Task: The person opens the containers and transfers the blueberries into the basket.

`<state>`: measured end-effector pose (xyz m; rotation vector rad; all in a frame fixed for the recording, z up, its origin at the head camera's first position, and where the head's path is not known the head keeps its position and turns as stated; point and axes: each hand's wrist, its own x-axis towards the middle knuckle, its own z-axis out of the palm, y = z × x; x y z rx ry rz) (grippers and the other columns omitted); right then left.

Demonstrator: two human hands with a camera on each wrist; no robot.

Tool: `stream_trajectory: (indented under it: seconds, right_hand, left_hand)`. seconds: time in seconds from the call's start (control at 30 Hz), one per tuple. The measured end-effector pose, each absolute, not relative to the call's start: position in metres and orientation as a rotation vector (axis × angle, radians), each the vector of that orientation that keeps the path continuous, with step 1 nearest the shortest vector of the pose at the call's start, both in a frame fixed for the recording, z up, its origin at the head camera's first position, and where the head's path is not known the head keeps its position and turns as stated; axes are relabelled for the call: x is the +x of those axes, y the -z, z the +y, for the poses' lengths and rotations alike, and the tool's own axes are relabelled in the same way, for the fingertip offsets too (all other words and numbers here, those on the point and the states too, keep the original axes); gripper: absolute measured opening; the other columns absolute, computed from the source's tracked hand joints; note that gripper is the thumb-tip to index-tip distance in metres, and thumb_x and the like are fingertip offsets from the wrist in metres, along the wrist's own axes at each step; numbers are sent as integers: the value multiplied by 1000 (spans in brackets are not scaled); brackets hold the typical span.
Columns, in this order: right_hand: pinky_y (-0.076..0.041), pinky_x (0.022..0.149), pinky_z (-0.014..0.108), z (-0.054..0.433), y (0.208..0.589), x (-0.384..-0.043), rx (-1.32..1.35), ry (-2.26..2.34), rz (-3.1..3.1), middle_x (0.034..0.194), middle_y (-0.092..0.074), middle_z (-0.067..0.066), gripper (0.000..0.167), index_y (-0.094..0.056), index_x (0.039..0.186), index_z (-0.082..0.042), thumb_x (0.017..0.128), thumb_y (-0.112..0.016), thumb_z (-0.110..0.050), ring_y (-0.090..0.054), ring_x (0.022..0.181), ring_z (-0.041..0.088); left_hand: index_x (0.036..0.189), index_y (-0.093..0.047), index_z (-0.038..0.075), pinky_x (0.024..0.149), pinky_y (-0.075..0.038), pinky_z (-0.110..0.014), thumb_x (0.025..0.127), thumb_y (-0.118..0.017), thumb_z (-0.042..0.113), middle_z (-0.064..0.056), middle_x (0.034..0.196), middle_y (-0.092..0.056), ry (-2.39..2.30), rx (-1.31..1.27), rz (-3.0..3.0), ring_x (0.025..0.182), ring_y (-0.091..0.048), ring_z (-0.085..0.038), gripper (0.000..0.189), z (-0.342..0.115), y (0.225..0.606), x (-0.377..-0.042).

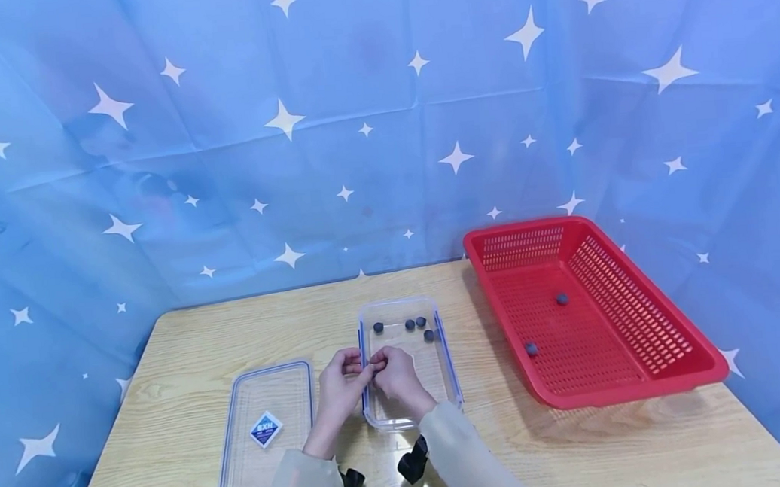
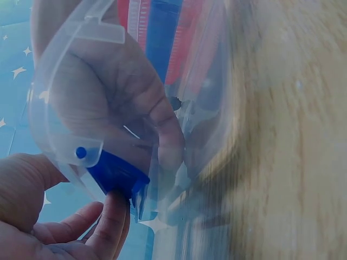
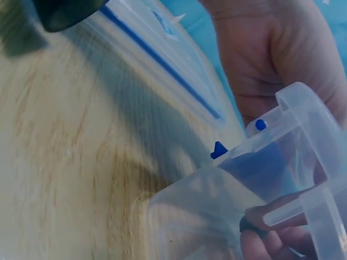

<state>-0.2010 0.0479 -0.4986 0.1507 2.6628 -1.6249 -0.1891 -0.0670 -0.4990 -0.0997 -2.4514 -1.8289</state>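
Note:
A clear plastic container [image 1: 428, 373] with blue side latches stands between both hands, several small dark-blue round balls [image 1: 410, 324] near its far end. My left hand [image 1: 339, 390] is at its left wall, holding it by the rim. In the left wrist view, a fingertip touches the blue latch [image 2: 120, 176] while the thumb passes behind the rim. Inside the container, close to the left thumb, my right hand [image 1: 399, 375] pinches one small dark-blue ball [image 3: 250, 227] between thumb and fingers. The right wrist view shows that ball partly covered by the fingertips.
A clear lid [image 1: 285, 394] with a blue edge and a diamond label lies left of the container. To the right stands a large red basket [image 1: 564, 397] with two more dark balls inside. A star-patterned blue cloth [image 1: 371, 162] hangs behind the wooden table [image 1: 182, 379].

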Motion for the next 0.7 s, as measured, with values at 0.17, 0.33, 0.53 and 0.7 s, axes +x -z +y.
stream_trajectory:
  seconds: [0.17,0.33,0.53,0.7]
  right_hand:
    - [-50,64,24,48,497,-201,168,1686,2620,72,-59,5,23,-64,86,4,66,-62,16,-53,67,13]
    - [-51,67,26,51,494,-199,177,1731,2590,76,-61,6,24,-64,89,4,67,-64,13,-55,69,14]
    - [-53,70,29,62,485,-196,157,1818,2544,81,-62,11,27,-63,92,6,66,-66,14,-57,73,16]
    - [-52,73,30,75,474,-195,81,1849,2563,85,-62,13,27,-63,95,7,69,-67,12,-58,76,18]
  left_hand:
    - [106,-57,-10,68,-55,-22,80,-70,2,-19,90,-63,1827,-110,-2444,81,-62,-28,31,-67,500,-190]
    - [105,-57,-11,69,-55,-23,80,-70,1,-19,91,-63,1809,-142,-2425,80,-62,-27,31,-67,500,-189]
    - [104,-57,-12,68,-55,-21,76,-70,-3,-21,92,-63,1815,-163,-2393,79,-62,-27,32,-67,503,-188]
    - [105,-57,-11,68,-54,-21,77,-71,-2,-21,93,-62,1820,-142,-2400,80,-61,-27,33,-68,501,-189]
